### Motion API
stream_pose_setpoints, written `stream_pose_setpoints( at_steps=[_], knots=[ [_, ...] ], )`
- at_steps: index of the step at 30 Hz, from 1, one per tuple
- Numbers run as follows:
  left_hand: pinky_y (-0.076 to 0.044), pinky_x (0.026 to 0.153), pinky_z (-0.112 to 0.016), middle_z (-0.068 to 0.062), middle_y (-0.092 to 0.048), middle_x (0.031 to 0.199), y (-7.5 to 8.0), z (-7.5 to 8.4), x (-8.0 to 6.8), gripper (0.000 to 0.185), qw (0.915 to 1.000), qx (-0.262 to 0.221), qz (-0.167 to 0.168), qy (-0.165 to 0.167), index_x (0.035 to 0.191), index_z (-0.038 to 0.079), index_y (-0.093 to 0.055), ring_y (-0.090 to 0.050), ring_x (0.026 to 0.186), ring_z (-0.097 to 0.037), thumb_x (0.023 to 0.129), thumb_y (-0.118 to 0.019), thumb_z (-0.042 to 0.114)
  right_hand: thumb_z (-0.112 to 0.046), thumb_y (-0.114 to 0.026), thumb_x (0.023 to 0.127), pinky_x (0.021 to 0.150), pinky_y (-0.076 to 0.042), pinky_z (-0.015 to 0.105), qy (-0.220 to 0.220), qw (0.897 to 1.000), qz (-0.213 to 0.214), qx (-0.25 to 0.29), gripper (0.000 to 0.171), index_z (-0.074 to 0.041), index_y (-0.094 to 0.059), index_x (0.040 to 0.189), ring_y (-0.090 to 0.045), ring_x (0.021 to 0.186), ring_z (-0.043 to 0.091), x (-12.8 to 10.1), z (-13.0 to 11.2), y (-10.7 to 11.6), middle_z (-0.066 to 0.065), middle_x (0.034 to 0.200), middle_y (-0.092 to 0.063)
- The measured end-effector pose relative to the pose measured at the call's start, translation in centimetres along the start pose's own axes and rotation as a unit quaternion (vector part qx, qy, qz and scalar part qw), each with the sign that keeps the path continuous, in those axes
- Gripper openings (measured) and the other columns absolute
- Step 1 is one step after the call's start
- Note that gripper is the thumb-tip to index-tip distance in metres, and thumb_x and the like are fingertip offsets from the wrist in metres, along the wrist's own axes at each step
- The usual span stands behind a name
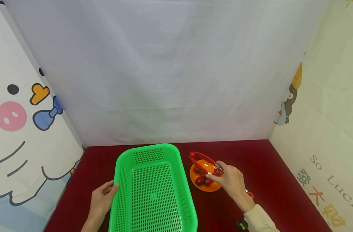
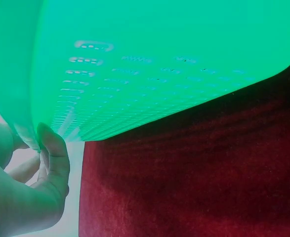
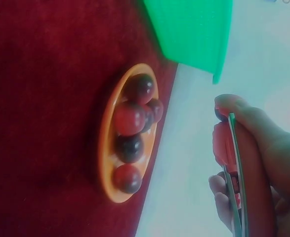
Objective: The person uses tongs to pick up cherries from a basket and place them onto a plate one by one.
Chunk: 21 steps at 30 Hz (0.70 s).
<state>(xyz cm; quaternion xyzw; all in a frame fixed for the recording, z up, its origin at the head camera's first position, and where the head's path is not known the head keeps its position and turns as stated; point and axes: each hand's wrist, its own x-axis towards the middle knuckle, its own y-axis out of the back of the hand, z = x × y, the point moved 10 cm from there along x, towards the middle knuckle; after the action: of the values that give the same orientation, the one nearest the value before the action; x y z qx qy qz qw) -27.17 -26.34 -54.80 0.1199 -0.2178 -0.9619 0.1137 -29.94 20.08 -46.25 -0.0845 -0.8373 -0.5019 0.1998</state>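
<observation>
My left hand (image 1: 102, 198) holds the left rim of a green perforated plastic basket (image 1: 188, 190); the thumb lies on the rim. In the left wrist view, curled fingers (image 2: 56, 153) pinch the edge of the basket (image 2: 184, 29). To the right, my right hand (image 1: 233, 180) grips a pair of red-and-metal tongs (image 1: 207, 156) above an orange plate (image 1: 206, 190). A small round red fruit (image 1: 192, 155) appears between the tong tips. Several round dark-red fruits (image 1: 199, 181) lie on the plate, also seen in the right wrist view (image 3: 130, 118).
The basket and plate stand on a dark red tabletop cloth (image 1: 269, 180). Behind it hangs a pale fabric backdrop (image 1: 170, 80). Printed cloth sides (image 1: 324, 145) stand left and right. A black strap (image 1: 242, 225) shows at the right wrist.
</observation>
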Motion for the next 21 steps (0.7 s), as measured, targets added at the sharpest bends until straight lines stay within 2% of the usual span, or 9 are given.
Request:
stream_pose_setpoints(
  at_steps=[5, 14, 18, 21],
  knots=[
    [-0.058, 0.074, -0.035, -0.028, -0.067, 0.122, 0.0, 0.1, -0.1, 0.05, 1.0, -0.004, -0.001, -0.001, 0.143, -0.006, -0.056, -0.067, 0.109, -0.039, 0.105, -0.061, 0.026, -0.038, -0.096, 0.071, 0.046, -0.037, 0.025, -0.01, 1.0, -0.014, -0.003, 0.055, -0.004, -0.075, 0.108, -0.039, 0.053, 0.011, -0.3, 1.1, -0.1, 0.007, 0.073, -0.07],
    [-0.058, 0.081, -0.042, -0.027, -0.067, 0.122, 0.0, 0.1, 0.0, 0.05, 1.0, -0.003, 0.0, 0.0, 0.143, -0.006, -0.056, -0.065, 0.112, -0.041, 0.105, -0.062, 0.026, -0.039, -0.093, 0.075, 0.046, -0.032, 0.025, -0.021, 0.999, -0.033, -0.014, 0.053, -0.003, -0.074, 0.108, -0.035, 0.053, 0.01, -0.8, 2.5, -0.5, -0.003, 0.061, -0.054],
    [-0.058, 0.081, -0.041, -0.026, -0.068, 0.121, 0.1, 0.1, 0.0, 0.05, 1.0, 0.001, 0.004, 0.003, 0.142, -0.005, -0.057, -0.065, 0.112, -0.04, 0.105, -0.061, 0.027, -0.04, -0.092, 0.076, 0.045, -0.028, 0.025, -0.024, 0.999, -0.041, -0.019, 0.055, -0.002, -0.075, 0.11, -0.031, 0.052, 0.01, -1.0, 3.0, -0.6, -0.006, 0.057, -0.039],
    [-0.058, 0.079, -0.039, -0.026, -0.068, 0.121, 0.1, 0.2, 0.0, 0.05, 1.0, -0.002, 0.004, 0.002, 0.142, -0.005, -0.057, -0.066, 0.111, -0.04, 0.105, -0.062, 0.028, -0.04, -0.092, 0.076, 0.045, -0.028, 0.024, -0.028, 0.998, -0.047, -0.022, 0.056, 0.0, -0.074, 0.111, -0.03, 0.052, 0.01, -1.1, 3.3, -0.7, -0.007, 0.056, -0.037]
  ],
)
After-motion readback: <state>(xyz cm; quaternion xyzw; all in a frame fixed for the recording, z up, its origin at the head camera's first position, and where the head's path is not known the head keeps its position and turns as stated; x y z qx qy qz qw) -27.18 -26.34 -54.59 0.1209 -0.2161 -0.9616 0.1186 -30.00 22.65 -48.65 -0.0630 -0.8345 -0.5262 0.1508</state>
